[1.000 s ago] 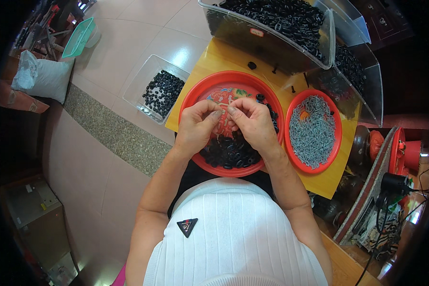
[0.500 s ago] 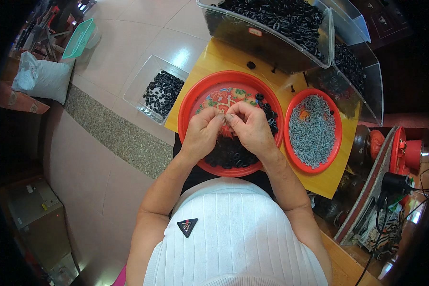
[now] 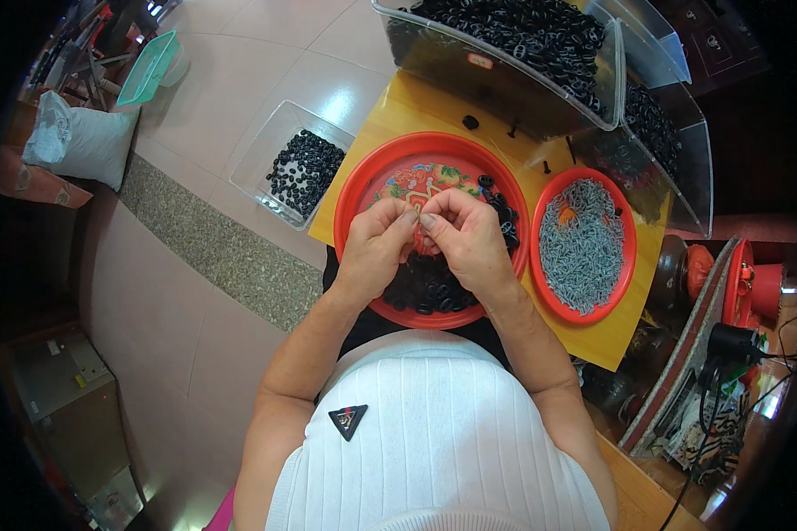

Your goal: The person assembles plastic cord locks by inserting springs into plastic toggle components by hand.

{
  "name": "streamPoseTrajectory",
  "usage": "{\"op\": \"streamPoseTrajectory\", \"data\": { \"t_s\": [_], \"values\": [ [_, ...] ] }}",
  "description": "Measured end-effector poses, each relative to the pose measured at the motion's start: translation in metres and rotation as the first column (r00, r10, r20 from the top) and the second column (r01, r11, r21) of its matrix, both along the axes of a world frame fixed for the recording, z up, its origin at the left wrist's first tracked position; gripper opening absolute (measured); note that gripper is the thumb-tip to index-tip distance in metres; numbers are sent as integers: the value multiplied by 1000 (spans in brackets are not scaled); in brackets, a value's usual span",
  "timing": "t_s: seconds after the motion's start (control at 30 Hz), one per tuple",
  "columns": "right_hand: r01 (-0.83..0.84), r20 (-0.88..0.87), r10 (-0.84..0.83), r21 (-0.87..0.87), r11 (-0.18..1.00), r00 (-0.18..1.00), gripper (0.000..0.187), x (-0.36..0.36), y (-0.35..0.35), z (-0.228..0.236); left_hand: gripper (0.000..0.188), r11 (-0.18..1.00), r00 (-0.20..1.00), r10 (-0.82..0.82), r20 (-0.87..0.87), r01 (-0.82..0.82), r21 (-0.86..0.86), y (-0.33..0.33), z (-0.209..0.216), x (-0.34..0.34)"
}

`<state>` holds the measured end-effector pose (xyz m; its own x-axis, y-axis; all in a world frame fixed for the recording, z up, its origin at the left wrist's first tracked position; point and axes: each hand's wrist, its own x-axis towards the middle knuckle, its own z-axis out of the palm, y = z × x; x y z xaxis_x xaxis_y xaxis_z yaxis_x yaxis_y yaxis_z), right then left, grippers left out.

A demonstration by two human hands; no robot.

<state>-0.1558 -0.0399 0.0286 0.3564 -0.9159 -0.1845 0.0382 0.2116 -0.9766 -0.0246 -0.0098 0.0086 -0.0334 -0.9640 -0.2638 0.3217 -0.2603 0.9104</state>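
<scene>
Over a large round red tray (image 3: 352,177) with a printed floral bottom, my two hands meet fingertip to fingertip. Thumb and forefinger of my left hand (image 3: 379,243) are pinched together. My right hand (image 3: 466,239) pinches the same way, right beside it. Whatever small piece sits between the fingertips is too hidden to name. Small black plastic parts (image 3: 429,288) lie in the tray below my hands, and more of these rings (image 3: 505,217) gather along its right side. To the right, a smaller oval red tray (image 3: 630,257) holds many grey screws (image 3: 580,252).
Clear bins (image 3: 505,75) full of black parts stand at the back of the yellow board (image 3: 624,341). Several loose black pieces (image 3: 470,122) lie before them. On the floor at left are a clear box (image 3: 261,164) of black pieces, a white sack (image 3: 97,146) and a green basket (image 3: 150,66).
Hardly anything differs. Both hands stay pinched together over the red tray, with only slight finger motion, and the whole view has shifted a little.
</scene>
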Motion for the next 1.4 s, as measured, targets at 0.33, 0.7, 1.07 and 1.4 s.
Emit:
{"op": "streamPoseTrajectory", "data": {
  "t_s": [0.33, 0.7, 1.07, 1.4],
  "values": [
    [27, -381, -90, -168, 985, 920, 10, -11, -24, -4, 12, 1000, 996, 16, 93, -15, -6, 3, -2, 8],
    [-369, -698, -187, -564, 739, 692, 12, -45, -28, 5, 7, 991, 985, 128, -117, -130, -9, 14, 3, 23],
    [-664, -841, -110, -492, 562, 530, 15, -13, 4, 0, 7, 987, 938, 144, -316, -158, -19, 17, 4, 24],
    [-471, -664, 1, -529, 706, 748, 12, -20, 4, 7, 12, 999, 966, 26, -256, -37, -38, 18, -3, 21]
  ]
}}
